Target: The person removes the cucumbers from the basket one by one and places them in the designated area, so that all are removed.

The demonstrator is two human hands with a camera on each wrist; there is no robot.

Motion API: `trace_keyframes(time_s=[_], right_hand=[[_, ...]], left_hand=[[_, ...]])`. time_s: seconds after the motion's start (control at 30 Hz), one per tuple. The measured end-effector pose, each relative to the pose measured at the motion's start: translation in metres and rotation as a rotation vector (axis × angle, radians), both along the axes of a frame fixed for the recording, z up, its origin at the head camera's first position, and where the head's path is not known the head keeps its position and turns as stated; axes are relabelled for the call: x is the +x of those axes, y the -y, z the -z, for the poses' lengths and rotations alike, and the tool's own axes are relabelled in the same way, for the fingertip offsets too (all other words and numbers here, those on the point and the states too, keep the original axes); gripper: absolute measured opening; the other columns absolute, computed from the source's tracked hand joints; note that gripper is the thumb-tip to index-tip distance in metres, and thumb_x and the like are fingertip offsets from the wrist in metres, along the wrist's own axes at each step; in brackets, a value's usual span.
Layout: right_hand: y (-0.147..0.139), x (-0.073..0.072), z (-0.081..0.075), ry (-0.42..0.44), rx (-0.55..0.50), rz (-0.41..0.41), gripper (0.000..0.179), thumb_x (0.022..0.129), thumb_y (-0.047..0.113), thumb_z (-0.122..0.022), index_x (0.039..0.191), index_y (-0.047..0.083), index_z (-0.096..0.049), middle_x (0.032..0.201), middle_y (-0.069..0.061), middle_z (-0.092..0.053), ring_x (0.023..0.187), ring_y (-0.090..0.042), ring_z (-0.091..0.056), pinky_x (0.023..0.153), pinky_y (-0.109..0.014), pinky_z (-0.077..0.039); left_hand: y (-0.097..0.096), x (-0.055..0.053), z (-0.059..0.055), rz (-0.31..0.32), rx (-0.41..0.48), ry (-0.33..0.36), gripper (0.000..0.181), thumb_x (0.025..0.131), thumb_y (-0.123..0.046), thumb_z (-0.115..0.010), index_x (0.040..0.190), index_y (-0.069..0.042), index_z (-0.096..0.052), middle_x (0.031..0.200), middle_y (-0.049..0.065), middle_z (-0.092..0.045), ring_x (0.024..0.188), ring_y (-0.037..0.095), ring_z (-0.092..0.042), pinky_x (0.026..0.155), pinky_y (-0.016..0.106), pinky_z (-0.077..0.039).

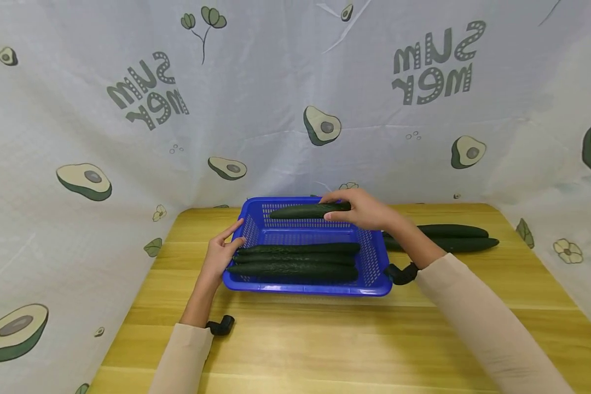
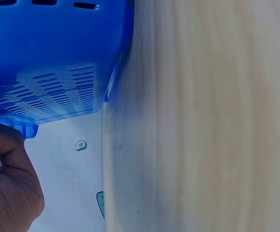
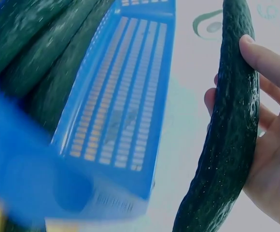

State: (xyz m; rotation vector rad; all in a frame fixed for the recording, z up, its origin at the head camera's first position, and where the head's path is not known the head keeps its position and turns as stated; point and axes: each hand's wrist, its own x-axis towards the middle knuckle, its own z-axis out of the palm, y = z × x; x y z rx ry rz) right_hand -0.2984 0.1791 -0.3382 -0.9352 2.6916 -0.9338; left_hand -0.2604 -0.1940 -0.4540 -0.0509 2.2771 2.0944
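A blue plastic basket (image 1: 300,288) with slotted walls stands on the table. Three dark green cucumbers (image 1: 295,269) lie side by side along its near side. My left hand (image 1: 219,255) grips the basket's left rim, thumb toward the inside; in the left wrist view the hand (image 2: 12,183) is only partly in frame. Above the far part of the basket, my right hand (image 1: 364,210) holds another cucumber (image 1: 297,211) near its right end. In the right wrist view, thumb and fingers wrap around this cucumber (image 3: 229,121), clear of the basket wall (image 3: 125,92).
Two more cucumbers (image 1: 455,231) lie on the wooden table (image 1: 295,345) right of the basket, partly hidden by the right forearm. A pale curtain (image 1: 276,82) printed with avocados hangs behind the table and along its sides.
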Motion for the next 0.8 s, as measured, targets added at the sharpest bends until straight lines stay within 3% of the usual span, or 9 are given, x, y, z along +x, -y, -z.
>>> trace_keyframes(time_s=[0.2, 0.5, 0.8], right_hand=[[-0.027, 0.005, 0.005, -0.01, -0.005, 0.034, 0.044, 0.101, 0.029, -0.068, 0.141, 0.011, -0.062, 0.148, -0.017, -0.058, 0.143, -0.041, -0.046, 0.114, -0.064, -0.039], [-0.066, 0.023, 0.003, -0.028, 0.007, 0.106, 0.044, 0.103, 0.028, -0.065, 0.141, 0.007, -0.061, 0.146, -0.02, -0.058, 0.14, -0.045, -0.046, 0.113, -0.068, -0.037], [-0.103, 0.042, 0.002, -0.045, 0.014, 0.16, 0.043, 0.103, 0.024, -0.065, 0.141, 0.006, -0.061, 0.143, -0.02, -0.06, 0.137, -0.045, -0.049, 0.11, -0.068, -0.039]], left_hand=[[0.0, -0.001, 0.001, 0.007, 0.011, 0.015, 0.051, 0.102, -0.016, -0.063, 0.15, -0.033, -0.055, 0.133, 0.03, -0.065, 0.069, 0.009, -0.072, 0.067, 0.027, -0.061], [0.001, -0.001, -0.001, 0.017, -0.003, 0.027, 0.052, 0.102, -0.018, -0.063, 0.151, -0.034, -0.054, 0.133, 0.031, -0.064, 0.066, 0.009, -0.07, 0.066, 0.026, -0.06], [0.002, 0.0, -0.002, 0.009, -0.023, 0.037, 0.051, 0.101, -0.02, -0.066, 0.149, -0.035, -0.056, 0.107, 0.017, -0.077, 0.061, 0.009, -0.067, 0.062, 0.027, -0.058]])
